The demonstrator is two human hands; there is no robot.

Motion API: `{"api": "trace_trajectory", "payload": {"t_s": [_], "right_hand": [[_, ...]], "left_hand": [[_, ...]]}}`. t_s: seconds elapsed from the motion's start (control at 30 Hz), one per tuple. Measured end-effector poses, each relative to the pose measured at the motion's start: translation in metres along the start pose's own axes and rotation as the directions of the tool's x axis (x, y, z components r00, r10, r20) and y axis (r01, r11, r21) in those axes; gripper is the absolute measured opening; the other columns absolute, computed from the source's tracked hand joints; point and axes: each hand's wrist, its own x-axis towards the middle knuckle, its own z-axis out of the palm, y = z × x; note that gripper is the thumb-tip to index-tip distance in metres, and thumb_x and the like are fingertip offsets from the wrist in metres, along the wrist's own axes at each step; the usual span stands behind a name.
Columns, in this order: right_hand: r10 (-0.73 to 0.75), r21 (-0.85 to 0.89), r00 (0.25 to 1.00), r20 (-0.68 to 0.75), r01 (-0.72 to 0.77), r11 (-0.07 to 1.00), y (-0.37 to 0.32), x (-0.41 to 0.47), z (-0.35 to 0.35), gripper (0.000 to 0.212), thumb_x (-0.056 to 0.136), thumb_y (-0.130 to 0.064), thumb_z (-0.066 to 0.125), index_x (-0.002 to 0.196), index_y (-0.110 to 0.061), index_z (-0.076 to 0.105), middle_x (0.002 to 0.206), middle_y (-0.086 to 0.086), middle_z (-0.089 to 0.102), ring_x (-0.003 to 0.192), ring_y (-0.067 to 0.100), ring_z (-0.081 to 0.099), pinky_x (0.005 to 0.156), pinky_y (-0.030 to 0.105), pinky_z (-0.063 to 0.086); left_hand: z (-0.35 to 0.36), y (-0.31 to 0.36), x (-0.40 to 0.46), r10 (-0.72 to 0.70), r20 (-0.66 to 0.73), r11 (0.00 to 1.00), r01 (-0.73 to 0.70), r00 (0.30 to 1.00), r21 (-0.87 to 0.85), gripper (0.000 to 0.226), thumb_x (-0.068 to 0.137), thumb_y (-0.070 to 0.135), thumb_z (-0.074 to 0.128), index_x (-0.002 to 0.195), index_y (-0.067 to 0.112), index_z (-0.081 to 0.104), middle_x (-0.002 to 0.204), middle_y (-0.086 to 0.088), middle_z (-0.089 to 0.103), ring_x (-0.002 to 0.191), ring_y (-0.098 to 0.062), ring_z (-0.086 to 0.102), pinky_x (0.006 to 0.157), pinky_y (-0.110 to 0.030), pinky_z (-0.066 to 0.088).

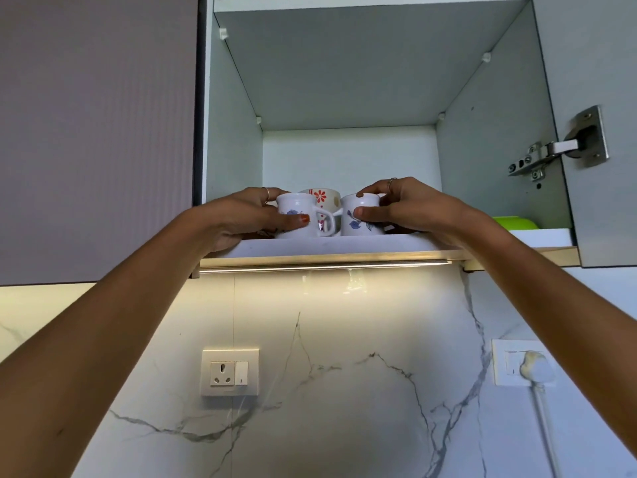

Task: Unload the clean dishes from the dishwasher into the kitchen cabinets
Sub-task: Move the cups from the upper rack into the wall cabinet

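So from the head cam I've got both arms up at the open cabinet, one mug per hand: my left hand (251, 212) is wrapped around the left floral mug (296, 215), thumb across the front, and my right hand (396, 205) is closed on the right floral mug (360, 215) with fingers over the rim. Both mugs look like they're sitting on the bottom shelf (344, 244) right at its front edge, nearly touching each other, the left one's handle pointing at its neighbour. Best move, I reckon, is to slide them back before letting go, because that front lip is way too close. The catch is the red-flower mug (320, 196) parked just behind them, so straight back is tight. There's open shelf off to the right toward the green thing (513, 222), and loads of headroom above.
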Motion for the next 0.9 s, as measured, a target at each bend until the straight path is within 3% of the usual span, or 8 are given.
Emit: {"api": "trace_trajectory", "payload": {"t_s": [0.13, 0.23, 0.3, 0.37, 0.53, 0.67, 0.77, 0.9], "right_hand": [[0.019, -0.018, 1.0, -0.02, -0.019, 1.0, -0.002, 0.0, 0.001, 0.038, 0.082, -0.031, 0.071, 0.118, -0.021, 0.061, 0.081, -0.004, 0.068, 0.058, 0.003, 0.062, 0.063, 0.015, 0.052], [0.013, -0.069, 1.0, -0.024, -0.015, 0.997, -0.004, 0.0, 0.004, 0.042, 0.083, -0.032, 0.069, 0.122, -0.02, 0.06, 0.096, 0.006, 0.072, 0.075, 0.016, 0.065, 0.084, 0.03, 0.053], [0.012, -0.096, 1.0, -0.026, -0.015, 0.995, -0.006, 0.001, 0.006, 0.042, 0.083, -0.033, 0.069, 0.122, -0.021, 0.06, 0.1, 0.01, 0.072, 0.082, 0.023, 0.068, 0.09, 0.035, 0.052], [0.014, -0.104, 1.0, -0.028, -0.017, 0.994, -0.006, 0.0, 0.007, 0.042, 0.083, -0.034, 0.069, 0.121, -0.021, 0.06, 0.099, 0.01, 0.072, 0.087, 0.026, 0.069, 0.091, 0.035, 0.053], [0.039, -0.081, 0.998, -0.048, -0.043, 0.996, -0.008, -0.002, 0.006, 0.036, 0.084, -0.032, 0.068, 0.118, -0.022, 0.061, 0.085, 0.0, 0.071, 0.067, 0.011, 0.065, 0.068, 0.018, 0.052], [0.068, 0.034, 0.996, -0.05, -0.066, 0.997, -0.005, -0.002, 0.005, 0.032, 0.086, -0.027, 0.067, 0.117, -0.018, 0.063, 0.101, 0.011, 0.072, 0.095, 0.028, 0.069, 0.093, 0.039, 0.053], [0.072, 0.05, 0.996, -0.044, -0.07, 0.996, -0.004, -0.002, 0.005, 0.028, 0.087, -0.026, 0.066, 0.114, -0.02, 0.063, 0.101, 0.012, 0.072, 0.097, 0.029, 0.069, 0.095, 0.041, 0.052], [0.082, 0.067, 0.996, -0.035, -0.079, 0.995, -0.004, -0.001, 0.004, 0.028, 0.089, -0.024, 0.064, 0.116, -0.018, 0.062, 0.103, 0.013, 0.072, 0.099, 0.028, 0.068, 0.096, 0.042, 0.052]], "left_hand": [[0.003, -0.001, 0.003, 0.027, -0.034, 0.998, -0.025, 0.999, 0.053, 0.045, 0.075, 0.025, 0.076, 0.117, 0.021, 0.061, 0.11, -0.008, 0.068, 0.086, -0.015, 0.062, 0.077, -0.019, 0.055], [0.008, -0.001, 0.005, 0.057, -0.089, 0.985, -0.041, 0.994, 0.166, 0.052, 0.072, 0.035, 0.078, 0.118, 0.02, 0.059, 0.102, -0.004, 0.068, 0.083, -0.015, 0.061, 0.078, -0.023, 0.051], [0.008, -0.001, 0.007, 0.067, -0.103, 0.983, -0.048, 0.992, 0.177, 0.052, 0.071, 0.036, 0.078, 0.117, 0.021, 0.059, 0.098, -0.003, 0.068, 0.08, -0.014, 0.059, 0.073, -0.022, 0.05], [0.008, -0.002, 0.007, 0.074, -0.101, 0.984, -0.056, 0.992, 0.171, 0.052, 0.072, 0.035, 0.078, 0.117, 0.019, 0.059, 0.097, -0.004, 0.067, 0.077, -0.013, 0.059, 0.068, -0.02, 0.047], [0.01, -0.002, 0.005, 0.073, -0.102, 0.987, -0.057, 0.992, 0.151, 0.049, 0.074, 0.03, 0.077, 0.118, 0.018, 0.057, 0.098, -0.004, 0.067, 0.074, -0.01, 0.059, 0.061, -0.015, 0.046], [0.009, -0.001, 0.006, 0.053, -0.105, 0.99, -0.039, 0.993, 0.132, 0.047, 0.074, 0.03, 0.077, 0.115, 0.02, 0.057, 0.097, -0.003, 0.067, 0.074, -0.01, 0.059, 0.06, -0.014, 0.047], [0.009, -0.001, 0.006, 0.044, -0.093, 0.993, -0.033, 0.995, 0.115, 0.047, 0.075, 0.028, 0.077, 0.117, 0.019, 0.057, 0.1, -0.005, 0.067, 0.073, -0.01, 0.059, 0.057, -0.013, 0.046], [0.008, -0.001, 0.006, 0.028, -0.082, 0.995, -0.02, 0.996, 0.099, 0.049, 0.074, 0.025, 0.078, 0.118, 0.017, 0.057, 0.107, -0.01, 0.067, 0.08, -0.016, 0.06, 0.071, -0.02, 0.051]]}}
